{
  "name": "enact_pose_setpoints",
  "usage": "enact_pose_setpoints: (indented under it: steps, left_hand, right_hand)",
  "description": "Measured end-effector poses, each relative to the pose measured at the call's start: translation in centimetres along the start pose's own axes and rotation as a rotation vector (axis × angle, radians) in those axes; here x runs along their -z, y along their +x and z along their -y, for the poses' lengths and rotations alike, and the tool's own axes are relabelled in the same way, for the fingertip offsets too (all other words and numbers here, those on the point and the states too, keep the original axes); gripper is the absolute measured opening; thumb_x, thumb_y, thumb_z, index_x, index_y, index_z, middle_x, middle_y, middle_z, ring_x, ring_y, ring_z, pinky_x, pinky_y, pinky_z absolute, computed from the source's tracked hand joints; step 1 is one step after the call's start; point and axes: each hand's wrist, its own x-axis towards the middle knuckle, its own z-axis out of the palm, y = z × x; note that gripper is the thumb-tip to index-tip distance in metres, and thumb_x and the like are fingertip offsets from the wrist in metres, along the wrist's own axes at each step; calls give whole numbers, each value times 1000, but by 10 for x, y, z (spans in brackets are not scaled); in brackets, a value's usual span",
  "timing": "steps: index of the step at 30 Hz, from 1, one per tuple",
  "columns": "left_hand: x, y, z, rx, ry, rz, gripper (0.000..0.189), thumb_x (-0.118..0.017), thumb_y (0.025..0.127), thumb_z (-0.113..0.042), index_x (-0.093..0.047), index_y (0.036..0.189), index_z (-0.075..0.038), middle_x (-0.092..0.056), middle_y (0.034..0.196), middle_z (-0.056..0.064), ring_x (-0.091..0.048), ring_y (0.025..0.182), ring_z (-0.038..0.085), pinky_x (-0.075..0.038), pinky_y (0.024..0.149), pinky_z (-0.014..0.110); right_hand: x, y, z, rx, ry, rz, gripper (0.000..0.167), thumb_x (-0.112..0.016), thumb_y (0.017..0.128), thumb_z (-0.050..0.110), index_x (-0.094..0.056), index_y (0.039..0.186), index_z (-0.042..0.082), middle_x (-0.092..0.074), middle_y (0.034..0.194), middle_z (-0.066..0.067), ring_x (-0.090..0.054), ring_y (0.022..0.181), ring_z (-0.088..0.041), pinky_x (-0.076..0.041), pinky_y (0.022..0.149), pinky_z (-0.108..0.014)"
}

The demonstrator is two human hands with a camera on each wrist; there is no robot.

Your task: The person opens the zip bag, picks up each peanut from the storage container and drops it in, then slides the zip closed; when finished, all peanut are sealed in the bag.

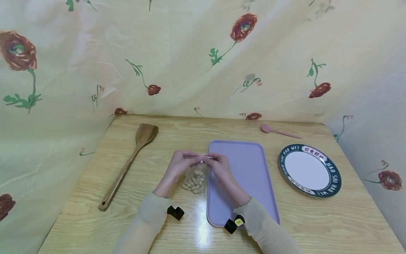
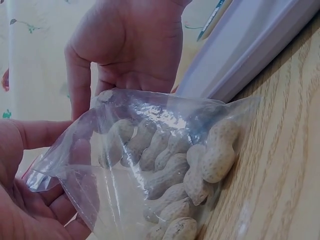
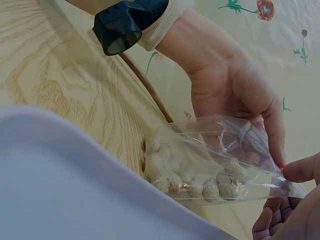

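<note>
A clear zip bag [image 1: 198,176] of unshelled peanuts [image 2: 172,170] hangs between both hands, its lower part by the wooden table and the left edge of a lilac tray [image 1: 242,173]. My left hand [image 1: 180,162] pinches the left side of the bag's top edge between thumb and fingers. On the right side of that edge, my right hand [image 1: 220,165] pinches it the same way. Thumbs nearly meet at the middle of the top. A reddish strip runs along the bag's mouth; whether the seal is parted I cannot tell.
To the left lies a wooden spatula [image 1: 133,158], handle toward the near edge. A white plate with a dark green lettered rim [image 1: 285,173] sits at the right. Behind it lies a pink spoon [image 1: 279,132]. A flowered cloth [image 1: 184,63] hangs along the table's back.
</note>
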Motion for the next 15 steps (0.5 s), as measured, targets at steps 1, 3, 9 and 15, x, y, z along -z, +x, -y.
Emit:
enact_pose_setpoints:
  steps: [1, 3, 9, 15]
  left_hand:
    - [0, 0, 0, 2, 7, -5, 17, -74, 88, -5, -74, 100, 7, -75, 90, 15, -71, 74, 16, -58, 72, 29]
    - [1, 0, 0, 2, 25, -16, 16, -74, 88, -5, -74, 99, 7, -75, 88, 15, -70, 74, 17, -57, 71, 29]
    - [2, -2, 1, -4, 100, -54, 13, -75, 86, -5, -75, 94, 5, -74, 83, 11, -70, 72, 18, -57, 69, 29]
    - [5, -5, -2, 4, 136, -76, 12, -75, 86, -6, -76, 94, 3, -74, 82, 9, -71, 72, 20, -57, 71, 30]
  right_hand:
    - [0, 0, -1, 4, -3, -2, 16, -69, 89, 6, -72, 96, -9, -61, 72, 5, -52, 70, -8, -41, 63, -19]
    - [0, 1, -2, 13, -12, -8, 15, -70, 89, 6, -72, 93, -8, -63, 71, 4, -53, 70, -8, -41, 63, -20]
    - [5, 4, -6, 13, -50, -24, 16, -74, 87, 8, -75, 93, -6, -69, 71, 3, -58, 70, -8, -44, 66, -23]
    - [8, 5, -5, 3, -85, -54, 18, -79, 83, 11, -77, 93, -4, -71, 73, 1, -56, 68, -8, -40, 61, -22]
